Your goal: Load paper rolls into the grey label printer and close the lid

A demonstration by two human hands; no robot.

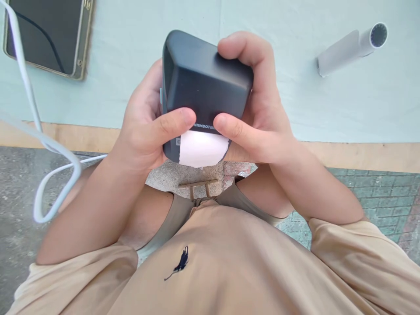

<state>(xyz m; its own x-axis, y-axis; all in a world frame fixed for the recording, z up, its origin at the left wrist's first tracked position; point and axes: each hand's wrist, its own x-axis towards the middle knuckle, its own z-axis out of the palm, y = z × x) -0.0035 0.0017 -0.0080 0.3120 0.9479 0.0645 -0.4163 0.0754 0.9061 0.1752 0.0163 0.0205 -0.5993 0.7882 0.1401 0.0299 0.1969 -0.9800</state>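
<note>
Both hands hold a dark label printer (203, 83) marked NIIMBOT, above the near edge of the table. My left hand (144, 118) wraps its left side, thumb pressed on the front by the lettering. My right hand (259, 105) grips the right side, its thumb on the front and its index finger bent over the top corner. A strip of white label paper (204, 149) sticks out of the slot below the lettering, with an uneven edge. The fingers behind the printer are hidden.
A tablet or large phone (49, 35) in a case lies at the back left. A white cable (70, 157) loops down over the table edge on the left. At the right lies a white paper roll (348, 50) on the pale green tabletop (315, 105).
</note>
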